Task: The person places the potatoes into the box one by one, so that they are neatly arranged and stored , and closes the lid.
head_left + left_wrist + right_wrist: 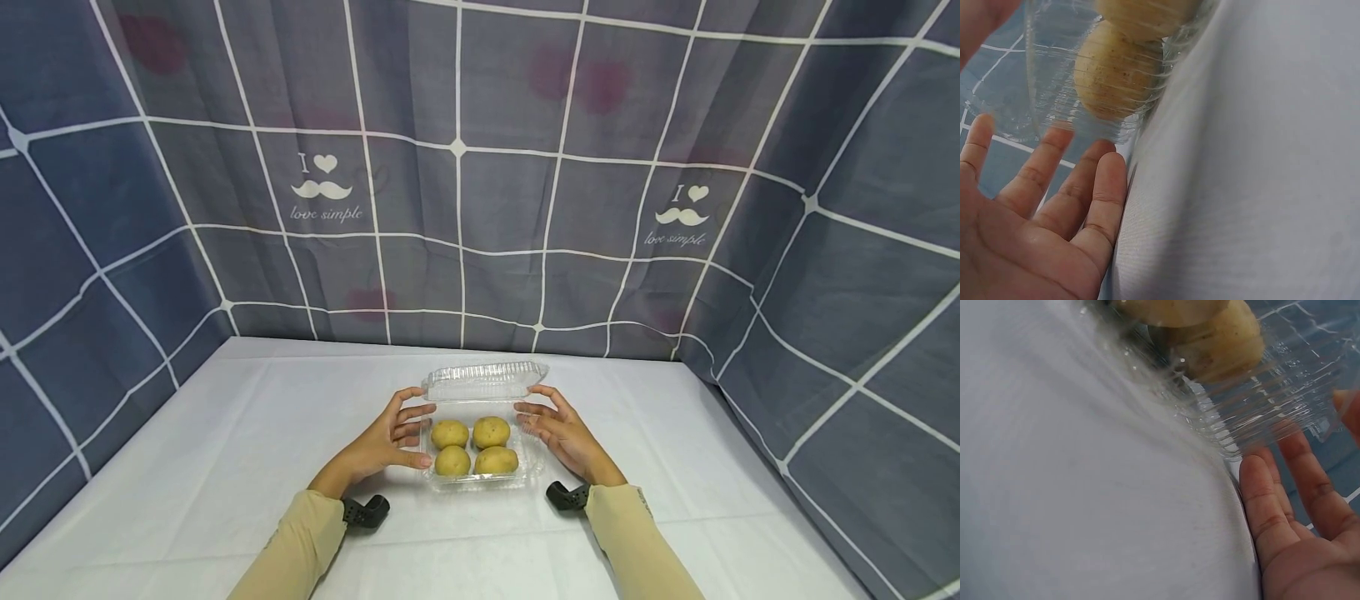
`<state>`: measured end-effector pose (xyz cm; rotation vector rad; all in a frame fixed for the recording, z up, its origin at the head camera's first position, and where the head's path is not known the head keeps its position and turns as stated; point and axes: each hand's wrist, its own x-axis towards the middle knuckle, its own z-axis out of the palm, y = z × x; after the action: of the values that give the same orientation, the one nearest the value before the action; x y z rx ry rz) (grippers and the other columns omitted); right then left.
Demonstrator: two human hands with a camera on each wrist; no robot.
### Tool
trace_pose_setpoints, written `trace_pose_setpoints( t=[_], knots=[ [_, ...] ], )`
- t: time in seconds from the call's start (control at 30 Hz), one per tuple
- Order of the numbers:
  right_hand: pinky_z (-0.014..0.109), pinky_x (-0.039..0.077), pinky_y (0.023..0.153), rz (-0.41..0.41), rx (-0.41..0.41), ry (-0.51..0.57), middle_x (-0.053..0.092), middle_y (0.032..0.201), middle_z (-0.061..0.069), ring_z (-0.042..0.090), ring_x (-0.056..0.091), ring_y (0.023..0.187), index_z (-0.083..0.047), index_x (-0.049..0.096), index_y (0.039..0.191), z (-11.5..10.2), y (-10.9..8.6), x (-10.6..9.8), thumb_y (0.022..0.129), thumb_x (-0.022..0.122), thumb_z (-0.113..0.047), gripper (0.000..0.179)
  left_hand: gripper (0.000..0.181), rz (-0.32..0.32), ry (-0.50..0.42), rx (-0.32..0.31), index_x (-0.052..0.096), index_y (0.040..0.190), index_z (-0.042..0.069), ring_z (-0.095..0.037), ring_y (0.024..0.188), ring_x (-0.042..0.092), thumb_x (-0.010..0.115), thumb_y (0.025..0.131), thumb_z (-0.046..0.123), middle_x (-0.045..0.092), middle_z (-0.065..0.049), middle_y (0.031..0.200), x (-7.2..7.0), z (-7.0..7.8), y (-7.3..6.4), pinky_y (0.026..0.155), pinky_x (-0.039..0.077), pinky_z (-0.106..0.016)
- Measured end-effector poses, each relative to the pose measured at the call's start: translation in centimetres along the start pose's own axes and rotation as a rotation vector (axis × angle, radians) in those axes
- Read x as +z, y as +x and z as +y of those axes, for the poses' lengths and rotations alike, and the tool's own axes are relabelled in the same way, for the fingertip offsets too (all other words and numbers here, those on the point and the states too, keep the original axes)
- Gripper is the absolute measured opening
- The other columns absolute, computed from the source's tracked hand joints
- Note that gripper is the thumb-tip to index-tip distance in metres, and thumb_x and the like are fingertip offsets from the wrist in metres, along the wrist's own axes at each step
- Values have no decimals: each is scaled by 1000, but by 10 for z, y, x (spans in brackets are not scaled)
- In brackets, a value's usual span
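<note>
A clear plastic clamshell container (528, 460) stands with its ribbed lid (486, 382) raised at the back. Several yellow potatoes (450, 434) lie inside in two rows. My left hand (384, 439) is at the container's left side, fingers spread and fairly straight, the thumb near the front corner. In the left wrist view its fingertips (1110, 178) reach the ribbed wall. On the right side, my right hand (561, 433) has its fingers extended along the wall and toward the lid. The right wrist view shows those fingertips (1257, 475) at the container's lower edge.
A white cloth (210, 467) covers the table. Grey-blue checked curtains (495, 200) hang behind it and on both sides. Black wrist devices (366, 512) are worn at both sleeve cuffs, close above the cloth.
</note>
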<state>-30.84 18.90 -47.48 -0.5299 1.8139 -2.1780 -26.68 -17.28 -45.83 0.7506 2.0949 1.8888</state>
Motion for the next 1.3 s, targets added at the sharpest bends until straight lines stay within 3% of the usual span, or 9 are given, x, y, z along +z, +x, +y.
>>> trace_pose_setpoints(
  t=[0.17, 0.3, 0.47, 0.67, 0.93, 1.3],
  knots=[
    [32, 52, 110, 14, -4, 39, 60, 142, 20, 27, 63, 131, -14, 49, 142, -2, -1, 2, 106, 51, 5, 40, 106, 7, -6, -6, 18, 161, 1, -57, 151, 37, 93, 87, 10, 33, -37, 167, 1, 0, 0, 119, 39, -61],
    [34, 53, 109, 33, 1, 82, 65, 133, 10, 27, 65, 128, -12, 51, 137, -4, -2, 3, 110, 45, 1, 31, 97, 4, -21, -21, 19, 160, 2, -56, 152, 37, 87, 92, 12, 32, -35, 168, 1, 0, 0, 119, 41, -53],
    [33, 54, 106, 32, 1, 123, 69, 129, 8, 24, 68, 122, -10, 54, 133, -6, -2, 3, 117, 39, -15, 21, 79, -4, -28, -13, 19, 158, 1, -58, 151, 36, 72, 101, 11, 31, -38, 167, 2, 1, 0, 116, 43, -42],
    [33, 55, 106, 15, -10, 120, 69, 131, 12, 23, 68, 122, -11, 57, 131, -6, -3, 3, 120, 37, -32, 31, 61, 7, 17, -29, 23, 156, -1, -56, 154, 33, 55, 107, 16, 33, -37, 166, 3, 3, -2, 118, 38, -47],
    [33, 54, 107, -15, -23, 137, 66, 128, 4, 22, 67, 121, -20, 60, 127, -5, -4, 2, 118, 41, -36, 26, 60, 13, -25, -45, 23, 155, -4, -56, 154, 30, 47, 108, 23, 28, -37, 164, 4, 4, -1, 119, 40, -46],
    [30, 50, 111, -91, -29, 90, 58, 130, -1, 11, 62, 118, -19, 50, 132, -5, -3, 2, 117, 46, -33, 21, 57, 21, -16, -77, 26, 152, -5, -50, 150, 36, 43, 109, 27, 28, -37, 164, 4, 6, -1, 118, 41, -41]
  ],
)
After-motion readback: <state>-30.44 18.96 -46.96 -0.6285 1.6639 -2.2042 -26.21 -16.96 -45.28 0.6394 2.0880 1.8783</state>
